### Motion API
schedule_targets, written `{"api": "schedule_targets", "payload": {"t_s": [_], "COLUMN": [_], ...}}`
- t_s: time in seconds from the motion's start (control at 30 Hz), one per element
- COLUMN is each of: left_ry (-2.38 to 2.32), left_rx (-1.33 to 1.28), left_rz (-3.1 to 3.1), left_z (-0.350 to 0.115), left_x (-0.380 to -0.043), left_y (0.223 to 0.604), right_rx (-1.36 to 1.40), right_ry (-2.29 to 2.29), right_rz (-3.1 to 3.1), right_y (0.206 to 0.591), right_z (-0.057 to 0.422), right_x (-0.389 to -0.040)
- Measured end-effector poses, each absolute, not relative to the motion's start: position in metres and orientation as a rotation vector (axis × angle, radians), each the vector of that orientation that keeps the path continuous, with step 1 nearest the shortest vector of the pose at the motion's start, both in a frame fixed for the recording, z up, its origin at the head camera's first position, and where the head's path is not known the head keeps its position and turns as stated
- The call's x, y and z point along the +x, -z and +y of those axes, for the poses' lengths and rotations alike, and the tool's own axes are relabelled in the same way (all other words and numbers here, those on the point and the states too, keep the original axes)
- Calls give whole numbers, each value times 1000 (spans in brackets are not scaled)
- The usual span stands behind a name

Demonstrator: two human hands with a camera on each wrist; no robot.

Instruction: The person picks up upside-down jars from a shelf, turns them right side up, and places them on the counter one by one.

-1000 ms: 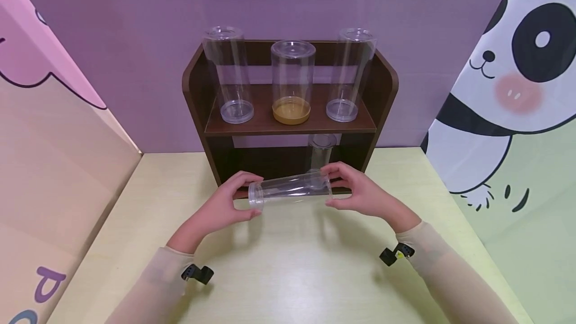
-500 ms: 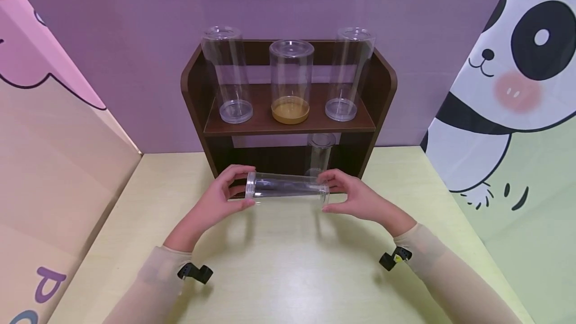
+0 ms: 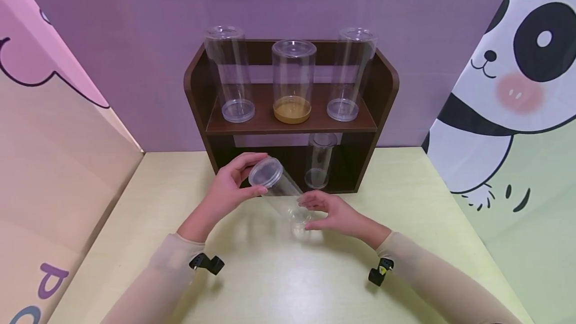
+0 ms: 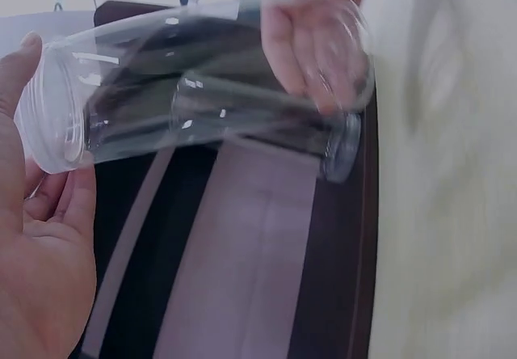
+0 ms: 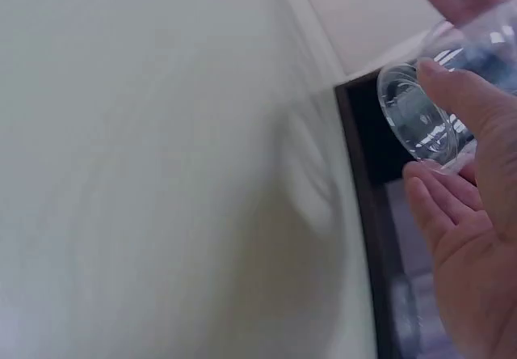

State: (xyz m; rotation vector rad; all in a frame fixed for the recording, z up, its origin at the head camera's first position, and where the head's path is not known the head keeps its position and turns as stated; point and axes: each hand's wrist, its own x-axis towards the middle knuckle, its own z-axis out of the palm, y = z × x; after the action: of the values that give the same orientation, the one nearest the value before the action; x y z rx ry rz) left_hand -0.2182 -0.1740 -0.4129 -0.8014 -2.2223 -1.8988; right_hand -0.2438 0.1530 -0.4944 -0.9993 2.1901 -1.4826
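A clear plastic jar (image 3: 283, 191) with a clear lid (image 3: 266, 172) is held tilted in the air in front of the shelf, its lid end up and to the left. My left hand (image 3: 231, 181) grips the lid end between thumb and fingers. Lower and to the right, my right hand (image 3: 335, 216) holds the base end the same way. In the left wrist view the jar (image 4: 129, 84) looks see-through, with nothing visible inside. The right wrist view shows its round base (image 5: 416, 112) between my thumb and fingers.
A dark brown two-tier shelf (image 3: 291, 131) stands against the purple backdrop. On its top tier are two clear-lidded jars (image 3: 237, 79) (image 3: 351, 76) flanking a jar with a gold lid (image 3: 291, 110). A smaller clear jar (image 3: 319, 164) stands on the lower tier, behind my hands.
The jar has gone from nearly level to steeply tilted. My left hand has risen with the lid end, while my right hand has moved down and left with the base.
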Motion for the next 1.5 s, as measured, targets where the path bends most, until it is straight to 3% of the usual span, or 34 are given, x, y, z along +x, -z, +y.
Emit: {"api": "schedule_targets", "payload": {"t_s": [0.83,1.5], "left_ry": [1916,1855], "left_rx": [-865,-786], "left_rz": [-2223,-2247], "left_z": [-147,-154], "left_x": [-219,-215], "left_y": [406,409], "right_rx": [-952,-1030], "right_ry": [1540,1477], "right_rz": [2248,2456], "right_y": [512,500], "right_z": [119,130], "right_x": [-236,-241]}}
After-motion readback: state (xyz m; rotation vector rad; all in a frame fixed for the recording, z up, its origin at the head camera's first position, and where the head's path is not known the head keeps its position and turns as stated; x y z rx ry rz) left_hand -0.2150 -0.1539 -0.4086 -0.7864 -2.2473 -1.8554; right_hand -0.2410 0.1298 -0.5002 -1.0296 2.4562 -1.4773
